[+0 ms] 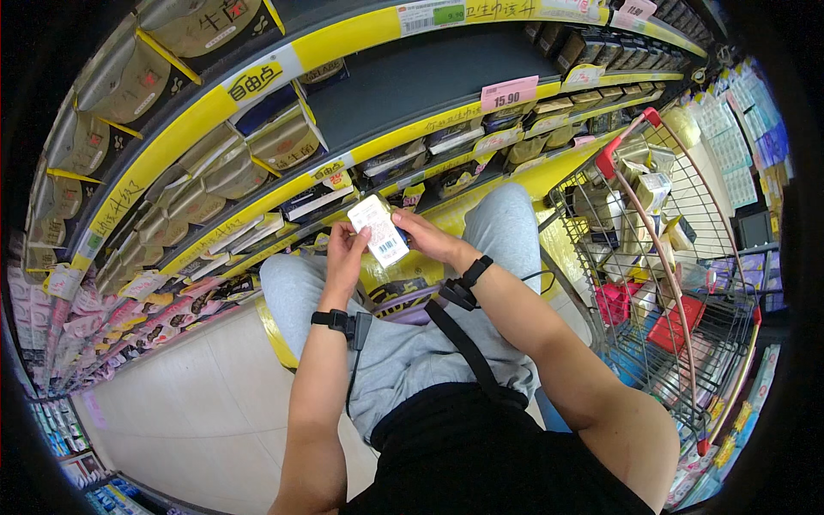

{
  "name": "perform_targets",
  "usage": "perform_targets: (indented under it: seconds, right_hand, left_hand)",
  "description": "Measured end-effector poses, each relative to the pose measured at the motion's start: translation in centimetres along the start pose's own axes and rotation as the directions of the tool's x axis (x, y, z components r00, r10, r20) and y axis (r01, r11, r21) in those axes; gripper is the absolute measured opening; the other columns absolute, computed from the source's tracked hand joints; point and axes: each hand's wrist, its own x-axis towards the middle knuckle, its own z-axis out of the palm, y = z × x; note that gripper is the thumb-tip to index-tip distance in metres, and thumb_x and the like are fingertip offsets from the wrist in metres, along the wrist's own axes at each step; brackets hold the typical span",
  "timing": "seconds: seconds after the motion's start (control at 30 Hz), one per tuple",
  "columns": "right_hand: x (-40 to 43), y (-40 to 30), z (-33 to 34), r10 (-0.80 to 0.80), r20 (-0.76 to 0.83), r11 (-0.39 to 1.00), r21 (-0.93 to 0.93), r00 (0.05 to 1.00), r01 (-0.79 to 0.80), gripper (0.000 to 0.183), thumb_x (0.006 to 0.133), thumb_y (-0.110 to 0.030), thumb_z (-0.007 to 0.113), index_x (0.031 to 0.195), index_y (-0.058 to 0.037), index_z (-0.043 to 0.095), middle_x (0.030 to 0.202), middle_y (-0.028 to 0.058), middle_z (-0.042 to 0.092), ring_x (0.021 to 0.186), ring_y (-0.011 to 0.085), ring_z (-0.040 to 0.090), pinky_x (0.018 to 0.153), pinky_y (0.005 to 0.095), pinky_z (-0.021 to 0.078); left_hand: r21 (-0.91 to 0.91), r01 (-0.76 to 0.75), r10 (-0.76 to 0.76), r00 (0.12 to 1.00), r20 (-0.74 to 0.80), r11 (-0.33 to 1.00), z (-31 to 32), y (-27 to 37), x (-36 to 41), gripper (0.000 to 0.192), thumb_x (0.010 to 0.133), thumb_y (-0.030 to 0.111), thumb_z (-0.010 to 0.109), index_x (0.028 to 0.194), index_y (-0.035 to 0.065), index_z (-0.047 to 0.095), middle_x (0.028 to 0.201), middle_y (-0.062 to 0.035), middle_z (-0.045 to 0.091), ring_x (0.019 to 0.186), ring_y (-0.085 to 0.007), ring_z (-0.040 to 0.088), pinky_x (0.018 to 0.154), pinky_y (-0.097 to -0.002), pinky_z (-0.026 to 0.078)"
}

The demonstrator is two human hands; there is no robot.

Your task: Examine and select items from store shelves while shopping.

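Between both hands I hold a small pack of sanitary pads [378, 232], its white side turned up with printed text and a barcode. My left hand [347, 248] grips its left edge, thumb lying on the white side. At the upper right edge my right hand [425, 235] has hold of the same pack. A strap with a device sits around each wrist. Just beyond the hands, lower shelf rows carry dark packs [318, 199], some showing white sides.
Curved by the lens, store shelves [412, 138] with yellow edging and price tags run across in front. A wire shopping cart [656, 257] loaded with packs and a red box [674, 324] stands close on my right. Pale floor tiles [193, 386] show at left.
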Motion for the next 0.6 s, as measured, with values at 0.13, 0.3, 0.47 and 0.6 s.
perform_targets:
  seconds: [0.13,0.3,0.47,0.6]
  right_hand:
    - [-0.45,-0.41,0.41,-0.007,-0.022,1.000,0.014,1.000,0.008,0.058,0.094,-0.053,0.048,0.129,-0.0077,0.047,0.119,0.0059,0.052,0.106,0.0149,0.050,0.086,0.0323,0.0438]
    - [-0.59,-0.63,0.55,-0.013,-0.018,1.000,0.026,1.000,0.013,0.055,0.094,-0.052,0.048,0.127,-0.0083,0.048,0.113,0.0049,0.055,0.100,0.0129,0.052,0.083,0.0298,0.0445]
    - [-0.58,-0.47,0.48,-0.018,-0.037,0.999,0.028,0.999,0.019,0.052,0.095,-0.051,0.047,0.124,-0.0082,0.049,0.108,0.0039,0.057,0.094,0.0115,0.054,0.081,0.0278,0.0452]
    - [-0.89,-1.16,0.86,-0.020,-0.047,1.000,-0.006,0.999,0.020,0.051,0.095,-0.051,0.047,0.122,-0.0079,0.050,0.108,0.0043,0.057,0.094,0.0116,0.054,0.080,0.0288,0.0459]
  left_hand:
    - [-0.017,0.026,-0.026,1.000,0.001,1.000,0.18,0.20,-0.22,0.025,0.091,0.020,0.066,0.099,0.0064,0.046,0.089,-0.0032,0.059,0.080,-0.0078,0.055,0.070,-0.0228,0.045]
    - [0.022,-0.012,0.012,1.000,-0.001,1.000,0.22,0.06,-0.24,0.024,0.091,0.020,0.065,0.099,0.0067,0.046,0.090,-0.0032,0.059,0.081,-0.0079,0.055,0.070,-0.0226,0.045]
    - [0.058,0.004,-0.006,1.000,0.030,0.998,0.16,0.12,-0.33,0.020,0.094,0.019,0.059,0.102,0.0043,0.050,0.099,-0.0043,0.059,0.089,-0.0105,0.055,0.079,-0.0257,0.046]
    - [0.038,-0.047,0.044,0.997,0.060,0.998,-0.10,-0.31,-0.24,0.030,0.089,0.018,0.067,0.104,0.0045,0.044,0.103,-0.0079,0.056,0.093,-0.0128,0.055,0.081,-0.0268,0.048]
